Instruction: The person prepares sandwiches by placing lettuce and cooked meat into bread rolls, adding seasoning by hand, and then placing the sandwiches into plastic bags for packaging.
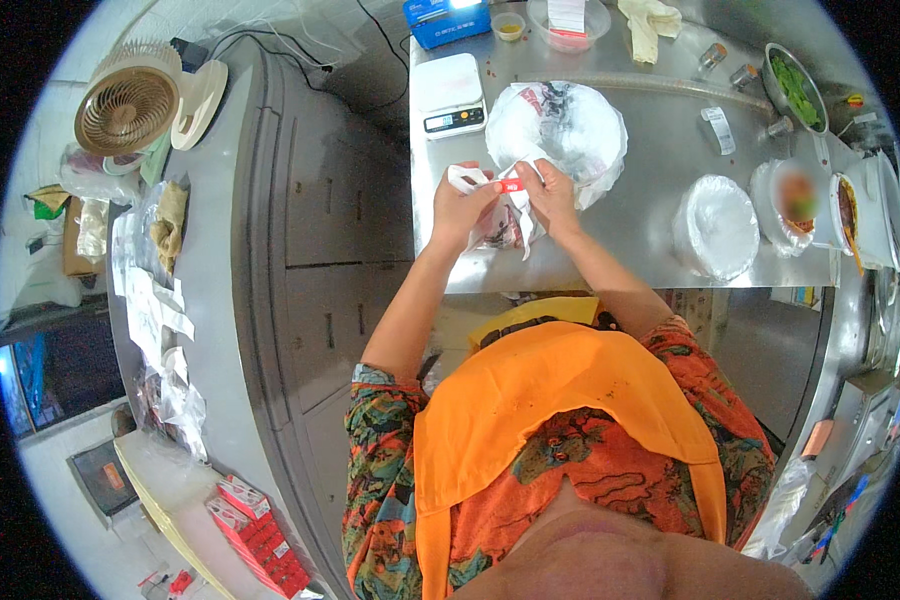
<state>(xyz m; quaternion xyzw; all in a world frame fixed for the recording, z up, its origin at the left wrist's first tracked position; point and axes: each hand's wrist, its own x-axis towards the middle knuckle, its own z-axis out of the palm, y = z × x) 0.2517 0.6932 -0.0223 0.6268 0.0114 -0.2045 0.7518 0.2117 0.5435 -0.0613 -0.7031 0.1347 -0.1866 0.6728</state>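
Observation:
Near the front left of the steel counter [645, 255], my left hand [461, 206] grips one handle of a white plastic bag [499, 229]. My right hand [551, 199] pinches white plastic of the same bag. A small red strip [510, 185] shows between the fingertips of both hands. Just behind them stands a large round container [604, 135] wrapped in a white plastic bag with red and black print. The bag in my hands touches or overlaps its front edge; what it holds is mostly hidden. Behind my left hand lies a white digital scale [450, 86] with a lit display.
Plastic-covered bowls [718, 225] stand at the right, beside a food-filled one [799, 202]. A metal bowl of green leaves [795, 90], small jars [711, 56], a clear tub [592, 26] and a blue box [446, 22] are farther back. A fan [127, 109] sits at the left.

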